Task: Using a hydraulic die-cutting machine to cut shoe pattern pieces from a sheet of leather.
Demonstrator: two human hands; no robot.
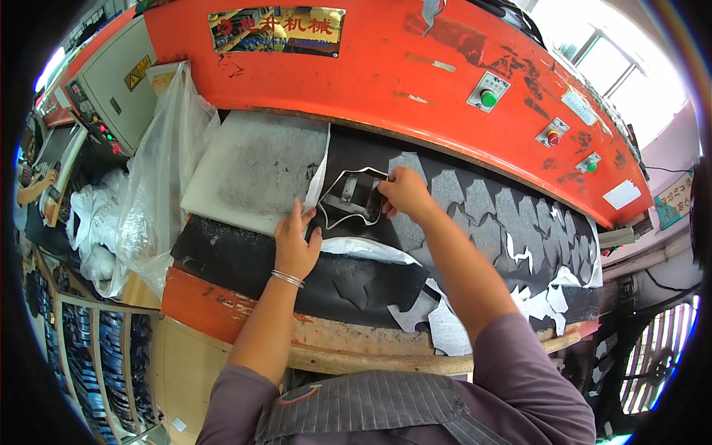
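A metal cutting die with a bright, angular outline and crossbars lies on black sheet material. My right hand is closed on the die's right side, fingers bent over its rim. My left hand is beside the die's lower left corner, fingers apart and pointing away from me, at the turned-up white edge of the sheet. Whether its fingertips press on the die or only on the sheet I cannot tell. Grey areas with die-shaped outlines spread to the right of my right hand.
An orange press machine spans the back, with a green button and a red button. A pale, worn board lies at left, by clear plastic sheeting. White scraps lie at the front edge. Another person's hand shows far left.
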